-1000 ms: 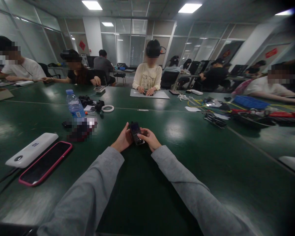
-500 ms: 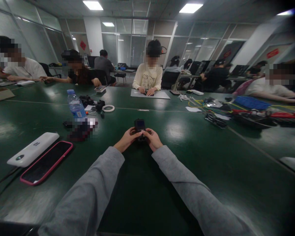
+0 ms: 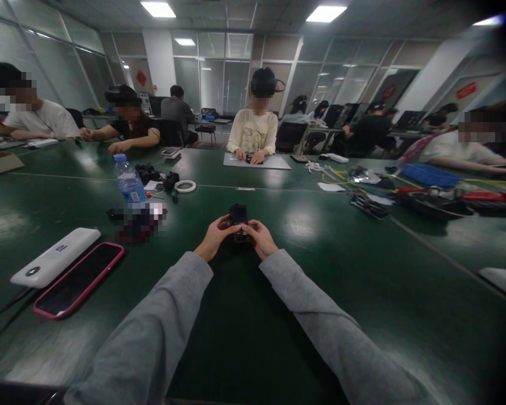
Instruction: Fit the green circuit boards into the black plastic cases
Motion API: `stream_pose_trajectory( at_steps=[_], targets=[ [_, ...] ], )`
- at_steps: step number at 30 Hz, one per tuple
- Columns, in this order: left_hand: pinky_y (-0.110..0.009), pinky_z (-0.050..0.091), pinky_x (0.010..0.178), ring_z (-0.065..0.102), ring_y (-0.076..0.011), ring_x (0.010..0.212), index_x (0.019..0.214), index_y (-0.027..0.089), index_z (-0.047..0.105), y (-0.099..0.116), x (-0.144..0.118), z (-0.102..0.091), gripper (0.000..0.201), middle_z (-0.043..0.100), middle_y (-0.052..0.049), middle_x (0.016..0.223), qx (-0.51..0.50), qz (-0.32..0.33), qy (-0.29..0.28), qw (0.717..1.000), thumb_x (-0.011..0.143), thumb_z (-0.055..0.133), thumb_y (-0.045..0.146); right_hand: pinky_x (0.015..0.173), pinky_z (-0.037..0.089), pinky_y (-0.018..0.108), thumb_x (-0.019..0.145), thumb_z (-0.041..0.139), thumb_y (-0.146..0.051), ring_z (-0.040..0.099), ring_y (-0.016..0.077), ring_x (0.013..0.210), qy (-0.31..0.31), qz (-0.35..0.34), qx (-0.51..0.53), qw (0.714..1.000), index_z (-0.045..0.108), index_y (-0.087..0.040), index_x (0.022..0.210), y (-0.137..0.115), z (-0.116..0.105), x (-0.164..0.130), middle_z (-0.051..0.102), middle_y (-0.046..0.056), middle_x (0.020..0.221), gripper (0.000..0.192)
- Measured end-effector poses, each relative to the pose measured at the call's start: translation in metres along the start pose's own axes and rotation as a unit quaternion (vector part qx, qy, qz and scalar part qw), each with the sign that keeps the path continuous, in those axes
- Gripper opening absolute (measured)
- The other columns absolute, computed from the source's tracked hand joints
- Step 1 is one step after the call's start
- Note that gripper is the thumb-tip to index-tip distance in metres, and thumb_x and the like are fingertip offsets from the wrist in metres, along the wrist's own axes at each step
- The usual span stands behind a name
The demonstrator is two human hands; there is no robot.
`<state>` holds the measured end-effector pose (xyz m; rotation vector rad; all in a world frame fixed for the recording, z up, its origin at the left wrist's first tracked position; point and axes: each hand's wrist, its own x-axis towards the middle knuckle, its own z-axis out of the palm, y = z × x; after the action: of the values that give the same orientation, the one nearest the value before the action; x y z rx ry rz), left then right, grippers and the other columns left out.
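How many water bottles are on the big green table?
1. The water bottle, clear with a blue cap, stands upright on the green table, left of the small black device held in both hands. More could be hidden in the far clutter.

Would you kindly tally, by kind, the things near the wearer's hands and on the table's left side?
Small black device, held by left hand and right hand: 1
Water bottle: 1
White power bank: 1
Pink-cased phone: 1
Tape roll: 1
Total: 5
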<state>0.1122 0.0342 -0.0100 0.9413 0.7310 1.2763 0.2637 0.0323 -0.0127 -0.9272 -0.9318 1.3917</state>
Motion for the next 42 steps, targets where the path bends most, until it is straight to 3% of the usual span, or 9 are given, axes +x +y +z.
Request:
stream_pose_trajectory(
  at_steps=[9,15,22,27,30,37,42],
  targets=[
    [-0.038,0.037,0.094,0.059,-0.0193,0.095,0.116,0.013,0.057,-0.001,0.003,-0.003,0.062,0.065,-0.01,0.1,0.03,0.009,-0.022,0.999,0.058,0.079,0.019,0.061,0.041,0.021,0.047,0.081,-0.035,0.054,0.0082,0.065,-0.009,-0.014,-0.006,1.0,0.045,-0.019,0.078,-0.003,0.003,-0.003,0.055,-0.005,0.071,0.05],
    [-0.034,0.042,0.087,0.059,-0.0166,0.088,0.119,0.017,0.052,-0.003,0.003,-0.002,0.064,0.064,-0.006,0.091,0.04,0.018,0.002,0.999,0.061,0.079,0.024,0.06,0.042,0.022,0.048,0.081,-0.034,0.055,0.0093,0.064,-0.006,-0.002,0.016,1.0,0.043,-0.02,0.079,-0.004,0.003,-0.002,0.056,-0.005,0.071,0.051],
    [-0.025,0.043,0.081,0.06,-0.0123,0.081,0.099,0.014,0.062,0.001,0.008,0.002,0.039,0.065,-0.005,0.09,-0.066,-0.04,0.012,0.997,0.074,0.065,0.045,0.061,0.043,0.023,0.054,0.079,-0.038,0.056,0.0101,0.064,-0.02,-0.008,-0.012,1.0,0.045,-0.02,0.081,0.001,-0.001,0.0,0.057,-0.004,0.072,0.047],
    [-0.033,0.043,0.089,0.061,-0.0214,0.095,0.097,0.012,0.064,0.007,0.001,0.009,0.065,0.067,-0.012,0.094,-0.143,-0.163,-0.047,0.975,0.077,0.041,0.069,0.068,0.047,0.026,0.056,0.078,-0.039,0.058,0.0114,0.075,-0.037,-0.016,-0.031,0.999,0.046,-0.019,0.079,0.005,0.004,-0.003,0.059,-0.001,0.088,0.044],
    [-0.036,0.043,0.091,0.061,-0.0222,0.096,0.103,0.015,0.063,0.008,-0.003,0.012,0.066,0.068,-0.011,0.098,-0.165,-0.184,-0.048,0.968,0.077,0.038,0.07,0.076,0.048,0.028,0.057,0.077,-0.039,0.058,0.0137,0.089,-0.054,-0.029,-0.033,0.998,0.047,-0.019,0.079,0.007,0.008,-0.006,0.055,0.002,0.108,0.042],
    [-0.035,0.044,0.092,0.062,-0.0211,0.098,0.106,0.016,0.063,0.008,-0.001,0.008,0.064,0.068,-0.01,0.102,-0.181,-0.193,-0.049,0.963,0.081,0.034,0.067,0.092,0.043,0.035,0.069,0.067,-0.047,0.055,0.0162,0.098,-0.025,-0.093,-0.137,0.986,0.047,-0.02,0.096,0.023,0.013,-0.004,0.057,0.004,0.101,0.043],
    [-0.033,0.046,0.09,0.063,-0.0214,0.095,0.102,0.011,0.064,0.006,0.002,0.006,0.065,0.068,-0.013,0.096,-0.18,-0.189,-0.027,0.965,0.081,0.037,0.066,0.096,0.041,0.04,0.078,0.057,-0.05,0.052,0.0185,0.103,0.007,-0.188,-0.285,0.94,0.045,-0.019,0.107,0.025,0.015,-0.011,0.053,0.008,0.109,0.044]
  ],
)
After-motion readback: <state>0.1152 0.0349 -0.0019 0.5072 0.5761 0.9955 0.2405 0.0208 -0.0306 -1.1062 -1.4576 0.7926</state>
